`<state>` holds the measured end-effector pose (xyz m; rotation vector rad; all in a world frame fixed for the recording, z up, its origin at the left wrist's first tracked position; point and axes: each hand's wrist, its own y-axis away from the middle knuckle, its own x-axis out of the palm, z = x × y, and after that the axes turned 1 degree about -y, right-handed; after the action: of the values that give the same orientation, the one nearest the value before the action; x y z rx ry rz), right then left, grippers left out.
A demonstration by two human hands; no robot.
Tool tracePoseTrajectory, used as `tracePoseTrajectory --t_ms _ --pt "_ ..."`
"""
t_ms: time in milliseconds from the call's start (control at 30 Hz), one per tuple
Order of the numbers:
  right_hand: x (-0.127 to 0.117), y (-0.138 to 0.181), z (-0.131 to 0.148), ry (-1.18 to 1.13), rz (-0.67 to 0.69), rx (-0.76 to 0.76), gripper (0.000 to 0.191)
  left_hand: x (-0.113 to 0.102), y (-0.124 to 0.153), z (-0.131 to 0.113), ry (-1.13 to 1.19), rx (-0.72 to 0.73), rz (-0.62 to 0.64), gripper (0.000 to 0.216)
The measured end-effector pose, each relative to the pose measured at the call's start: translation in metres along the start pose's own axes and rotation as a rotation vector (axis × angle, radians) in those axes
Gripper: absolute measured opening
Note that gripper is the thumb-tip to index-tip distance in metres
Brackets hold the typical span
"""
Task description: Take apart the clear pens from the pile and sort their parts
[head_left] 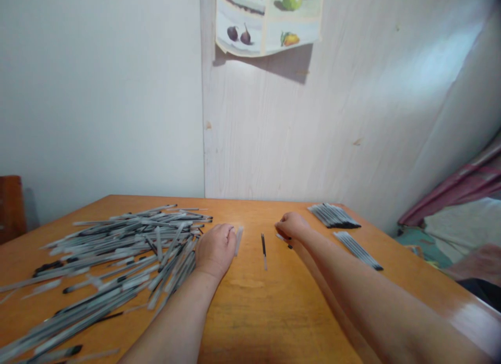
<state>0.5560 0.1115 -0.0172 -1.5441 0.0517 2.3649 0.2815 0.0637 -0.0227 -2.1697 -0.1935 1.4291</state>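
Note:
My left hand [216,249] rests knuckles-up on the orange wooden table [258,312], its fingers closed around a clear pen piece [238,239] that sticks out past them. A big loose heap of grey and black pens [117,265] lies just left of it. My right hand [291,225] lies curled on the table, closed on a small pen part [285,240] that shows under it. Between the two hands lies a single thin black refill [264,250].
Two tidy bundles of pens lie at the right: one far [333,215], one nearer [358,250]. A fruit poster [268,19] hangs on the pale wall. Red and green fabric [454,197] lies off the table's right edge; a brown object [11,206] stands at far left.

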Motion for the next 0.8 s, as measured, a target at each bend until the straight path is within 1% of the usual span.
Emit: tracePoseTrajectory --t_ms 67,233,367,433,500,600,700,800 --pt "-0.003 0.0 -0.001 0.016 0.034 -0.003 0.021 0.001 0.0 0.0 -0.002 0.005 -0.011 0.033" --pt "-0.013 0.012 -0.001 0.039 0.034 -0.059 0.018 0.002 0.0 -0.001 -0.011 0.006 -0.013 0.034" --pt "-0.016 0.027 -0.002 0.037 0.165 -0.11 0.011 0.001 0.0 -0.002 -0.026 -0.014 0.006 0.033" --pt "-0.014 0.03 -0.002 0.039 0.206 -0.117 0.009 0.001 0.0 -0.001 -0.024 -0.002 0.0 0.033" --pt "-0.01 0.03 -0.001 0.054 0.19 -0.114 0.009 0.002 0.0 0.0 -0.015 0.014 -0.015 0.033" --pt "-0.005 0.025 0.003 0.096 0.118 -0.126 0.012 0.003 0.0 0.001 -0.001 0.02 -0.028 0.032" --pt "-0.001 0.018 0.007 0.118 0.042 -0.128 0.014 0.003 0.0 0.001 0.01 0.024 -0.025 0.031" --pt "0.003 0.014 0.008 0.13 0.011 -0.107 0.017 0.002 0.0 0.0 0.012 0.026 -0.015 0.031"
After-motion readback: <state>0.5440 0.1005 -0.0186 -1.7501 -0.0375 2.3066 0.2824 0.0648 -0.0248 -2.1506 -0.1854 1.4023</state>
